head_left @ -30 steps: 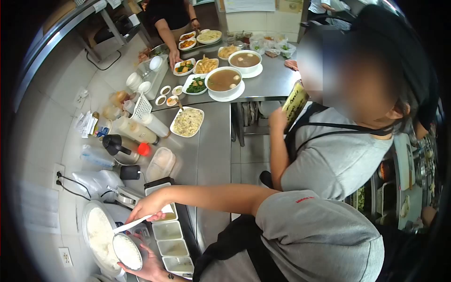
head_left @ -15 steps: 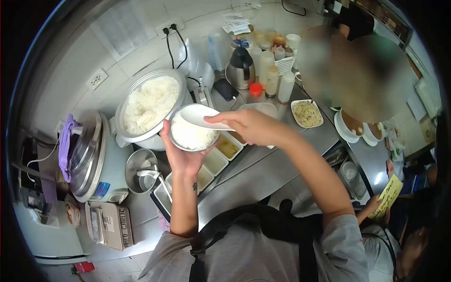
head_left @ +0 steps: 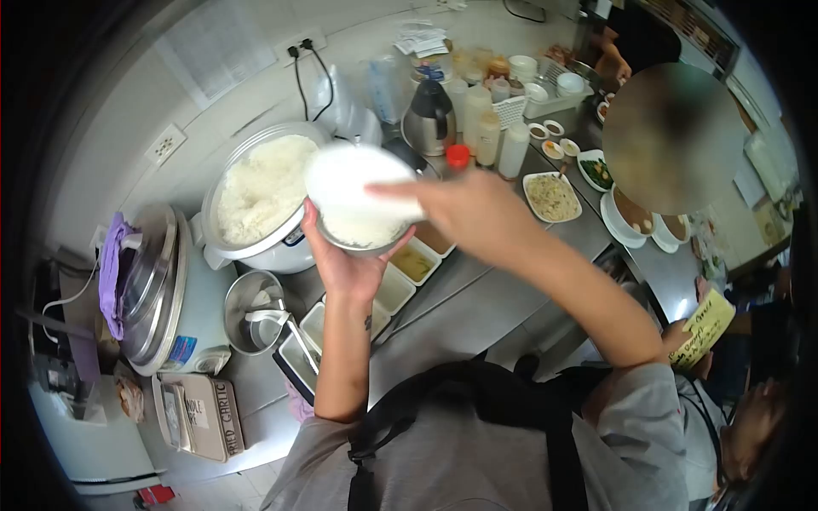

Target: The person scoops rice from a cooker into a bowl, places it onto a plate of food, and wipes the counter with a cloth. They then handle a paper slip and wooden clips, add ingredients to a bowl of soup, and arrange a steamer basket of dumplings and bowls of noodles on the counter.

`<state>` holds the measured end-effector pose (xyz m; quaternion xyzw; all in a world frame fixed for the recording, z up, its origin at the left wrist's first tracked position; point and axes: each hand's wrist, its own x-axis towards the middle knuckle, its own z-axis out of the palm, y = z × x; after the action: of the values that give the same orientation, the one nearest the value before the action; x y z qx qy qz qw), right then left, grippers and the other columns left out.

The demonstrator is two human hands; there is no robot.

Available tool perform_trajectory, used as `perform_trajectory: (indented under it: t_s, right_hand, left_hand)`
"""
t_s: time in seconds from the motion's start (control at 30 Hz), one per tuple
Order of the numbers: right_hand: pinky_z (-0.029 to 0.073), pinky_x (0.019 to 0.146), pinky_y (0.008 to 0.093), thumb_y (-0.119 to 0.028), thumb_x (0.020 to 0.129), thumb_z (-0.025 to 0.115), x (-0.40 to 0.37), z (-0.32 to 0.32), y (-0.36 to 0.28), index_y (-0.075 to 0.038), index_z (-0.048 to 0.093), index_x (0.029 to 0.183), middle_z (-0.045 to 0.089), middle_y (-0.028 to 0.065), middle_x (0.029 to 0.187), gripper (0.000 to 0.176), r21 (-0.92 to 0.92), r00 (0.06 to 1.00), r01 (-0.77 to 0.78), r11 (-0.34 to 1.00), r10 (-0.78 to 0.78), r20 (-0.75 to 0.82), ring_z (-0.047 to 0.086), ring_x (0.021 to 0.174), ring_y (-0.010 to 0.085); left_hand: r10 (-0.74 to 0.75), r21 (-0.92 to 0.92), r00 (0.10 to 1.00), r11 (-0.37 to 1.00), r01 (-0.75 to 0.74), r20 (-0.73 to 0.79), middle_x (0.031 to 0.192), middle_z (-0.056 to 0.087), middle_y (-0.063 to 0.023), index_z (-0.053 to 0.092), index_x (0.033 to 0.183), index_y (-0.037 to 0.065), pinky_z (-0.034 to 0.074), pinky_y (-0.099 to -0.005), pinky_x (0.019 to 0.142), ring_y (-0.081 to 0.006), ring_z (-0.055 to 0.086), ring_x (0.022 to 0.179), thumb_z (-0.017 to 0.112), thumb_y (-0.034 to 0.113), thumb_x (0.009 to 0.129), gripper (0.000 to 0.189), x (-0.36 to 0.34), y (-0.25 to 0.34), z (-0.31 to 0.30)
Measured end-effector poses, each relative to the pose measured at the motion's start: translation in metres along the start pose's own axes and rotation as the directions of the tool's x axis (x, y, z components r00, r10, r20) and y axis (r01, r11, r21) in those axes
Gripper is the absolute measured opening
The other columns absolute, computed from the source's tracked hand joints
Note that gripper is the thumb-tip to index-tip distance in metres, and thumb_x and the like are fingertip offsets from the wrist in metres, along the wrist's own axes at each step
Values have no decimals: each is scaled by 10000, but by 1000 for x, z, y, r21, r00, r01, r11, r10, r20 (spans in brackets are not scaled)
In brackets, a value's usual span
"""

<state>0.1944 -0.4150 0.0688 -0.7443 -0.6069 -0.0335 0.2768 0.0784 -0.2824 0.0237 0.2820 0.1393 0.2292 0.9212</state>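
In my left hand (head_left: 348,271) rests a small metal bowl (head_left: 361,250), its fingers wrapped round the underside and rim. White rice (head_left: 356,228) fills the bowl. My right hand (head_left: 460,209) grips the handle of a white rice paddle (head_left: 345,177), blurred by motion. The paddle's broad blade is raised over the bowl and overlaps its far side in this view. Just behind and to the left stands a large rice cooker (head_left: 283,259), open, holding a mound of cooked rice (head_left: 260,192).
Left are a steel pot (head_left: 243,317) with a utensil inside, a lidded container (head_left: 183,298) and a fried garlic box (head_left: 200,417). Food trays (head_left: 396,294) lie below the bowl. Behind stand a thermos (head_left: 429,119) and squeeze bottles (head_left: 513,152). Another person holds a yellow note (head_left: 705,328) at right.
The paddle has turned and lifted, its blade now spread above the bowl. My left hand and the bowl have shifted slightly right. Side dishes at the back right have come into view.
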Motion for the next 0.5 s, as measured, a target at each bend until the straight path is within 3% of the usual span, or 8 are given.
perform_trajectory:
  t_s: [0.03, 0.17, 0.27, 0.3, 0.33, 0.4, 0.43, 0.5]
  right_hand:
    - [457, 500, 381, -118, 803, 545, -9, 3, -12, -280, 589, 1176, 569, 160, 580, 408, -181, 1000, 1, 983, 4, 27, 579, 505, 281]
    - [441, 451, 354, -125, 808, 525, -11, 14, -14, -258, 578, 1196, 537, 154, 540, 414, -137, 999, -27, 990, 30, 19, 568, 466, 246]
    - [435, 452, 302, -65, 815, 471, 8, -14, -12, -202, 574, 1205, 565, 175, 580, 426, 587, 864, -503, 634, 382, 327, 562, 465, 214]
    - [415, 444, 258, -11, 816, 419, 8, -20, -12, -171, 570, 1212, 597, 157, 636, 453, 642, 917, -356, 679, 385, 101, 533, 448, 179]
    - [428, 434, 250, -74, 828, 449, 7, -16, -15, -176, 549, 1237, 565, 99, 604, 434, 520, 961, -134, 843, 239, -140, 503, 441, 135]
    - [472, 449, 315, -145, 816, 488, -1, -9, -29, -309, 478, 1283, 596, 102, 649, 495, -110, 1000, -8, 994, 7, -11, 547, 464, 196]
    - [494, 456, 348, -181, 810, 508, -5, -5, -36, -376, 442, 1306, 611, 103, 672, 536, -386, 993, 122, 914, -109, 54, 569, 476, 226]
    - [491, 451, 379, -181, 820, 493, -7, 36, -26, -482, 387, 1301, 544, 106, 584, 578, -198, 990, 52, 979, -25, 136, 560, 452, 228]
  left_hand:
    - [14, 4, 1000, 1000, -14, -10, 1285, 458, -109, 410, 1298, 136, 391, -530, 918, -296, 458, 1166, 409, 674, 788, 741, -1, 2, 4]
    - [-10, 5, 1000, 1000, 10, -15, 1284, 460, -108, 414, 1293, 130, 381, -542, 932, -303, 460, 1165, 414, 662, 792, 731, 0, -3, -6]
    - [31, -32, 998, 999, -33, -50, 1250, 499, -99, 441, 1262, 108, 410, -522, 895, -308, 487, 1135, 367, 665, 804, 724, -7, 0, 5]
    - [33, -16, 997, 999, -34, -63, 1252, 499, -95, 438, 1267, 111, 408, -527, 898, -306, 485, 1139, 364, 665, 807, 723, -9, 3, 3]
    - [38, -1, 997, 999, -38, -67, 1254, 499, -91, 434, 1271, 114, 406, -532, 901, -305, 483, 1143, 362, 665, 811, 722, -10, 6, -1]
    - [27, -56, 999, 998, -30, -37, 1254, 501, -88, 426, 1283, 126, 401, -542, 907, -300, 480, 1147, 344, 674, 815, 725, 1, 6, -25]
    - [-1, -122, 1000, 993, 0, -7, 1251, 504, -88, 422, 1289, 135, 397, -547, 910, -297, 479, 1147, 330, 683, 816, 730, 7, 1, -46]
    - [-34, -98, 992, 995, 22, -125, 1248, 504, -86, 427, 1281, 154, 418, -536, 882, -305, 497, 1115, 275, 700, 816, 733, -16, 6, -29]
